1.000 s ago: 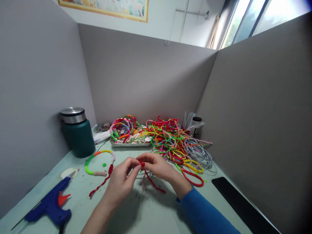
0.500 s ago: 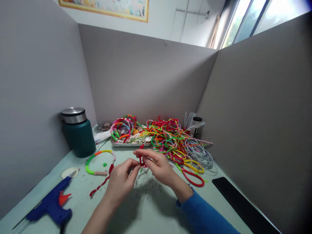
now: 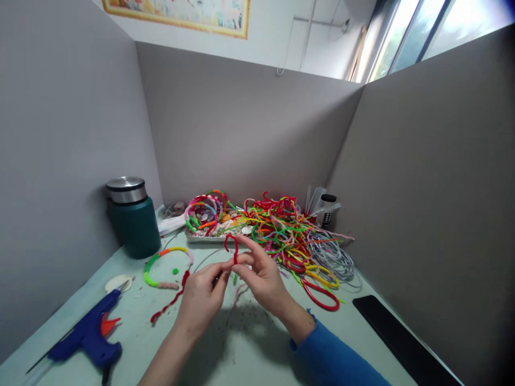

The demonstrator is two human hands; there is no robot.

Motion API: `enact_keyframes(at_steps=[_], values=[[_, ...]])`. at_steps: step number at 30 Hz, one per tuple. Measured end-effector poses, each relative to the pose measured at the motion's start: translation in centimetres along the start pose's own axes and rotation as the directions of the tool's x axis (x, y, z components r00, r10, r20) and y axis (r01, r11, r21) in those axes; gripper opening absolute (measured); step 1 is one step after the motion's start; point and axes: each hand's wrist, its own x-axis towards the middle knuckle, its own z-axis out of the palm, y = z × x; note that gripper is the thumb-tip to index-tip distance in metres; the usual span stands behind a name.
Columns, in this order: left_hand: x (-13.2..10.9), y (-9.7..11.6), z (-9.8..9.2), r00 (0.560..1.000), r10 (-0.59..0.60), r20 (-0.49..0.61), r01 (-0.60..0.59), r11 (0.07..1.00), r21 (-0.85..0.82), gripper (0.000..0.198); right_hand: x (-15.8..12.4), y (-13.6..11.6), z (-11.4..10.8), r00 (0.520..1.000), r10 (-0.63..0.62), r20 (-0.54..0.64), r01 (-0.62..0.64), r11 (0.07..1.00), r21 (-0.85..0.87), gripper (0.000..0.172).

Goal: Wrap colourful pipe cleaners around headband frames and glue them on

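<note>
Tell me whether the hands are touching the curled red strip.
Touching: the head view shows the hands pinching the red strip below its curl.

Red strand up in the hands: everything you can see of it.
The red strand looks thin and fuzzy, like pipe cleaner. Its upper part stands up and curls over into an open hook, the free tip bending down on the picture's left. Lower down, fingertips of the left hand and right hand pinch it above the table; the rest is hidden.
</note>
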Motion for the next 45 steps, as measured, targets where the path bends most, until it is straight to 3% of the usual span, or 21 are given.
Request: enact_keyframes(at_steps=[7,11,13,19,27,33,37,40,43,45], values=[[0.0,0.2,-0.1,0.996,-0.087,-0.032,0.089,0.994,0.060,0.019,-0.2,-0.1,0.4,0.999,-0.044,-0.011,0.043,0.999,-0.030,0.048],[0.0,0.1,-0.2,0.982,-0.178,-0.061,0.177,0.984,-0.032,0.021,-0.4,0.0,0.6,1.000,0.000,0.028,0.001,1.000,-0.017,0.019],[0.1,-0.2,-0.2,0.972,-0.231,-0.049,0.224,0.968,-0.118,0.024,-0.5,0.1,0.6,0.999,0.012,0.035,-0.011,0.999,-0.047,0.013],[0.4,-0.8,0.2,0.947,-0.320,-0.026,0.284,0.871,-0.401,0.029,-0.6,0.5,0.7,0.995,0.062,0.072,-0.062,0.998,-0.002,0.018],[0.4,-0.2,-0.1,0.912,-0.410,0.017,0.342,0.736,-0.584,0.036,-0.5,1.6,0.4,0.988,0.130,0.081,-0.136,0.988,0.070,0.020],[0.6,-0.3,0.0,0.889,-0.454,0.064,0.402,0.703,-0.586,0.043,-0.4,2.0,0.1,0.990,0.113,0.090,-0.116,0.993,0.036,0.019],[0.7,-0.1,-0.3,0.884,-0.467,0.022,0.395,0.720,-0.570,0.040,-0.4,2.0,-0.1,0.992,-0.016,0.124,0.018,1.000,-0.020,0.015],[0.8,-0.1,-0.6,0.889,-0.458,-0.018,0.375,0.748,-0.548,0.037,-0.2,2.0,-0.4,0.992,-0.115,0.044,0.118,0.988,-0.098,0.019],[0.8,-0.3,-0.6,0.903,-0.428,-0.020,0.362,0.787,-0.499,0.036,0.3,2.1,-0.8,0.979,-0.138,-0.147,0.112,0.979,-0.171,0.022],[0.8,-0.4,-0.6,0.918,-0.397,-0.015,0.345,0.816,-0.464,0.034,0.6,2.2,-1.1,0.974,-0.122,-0.192,0.080,0.974,-0.214,0.019]])
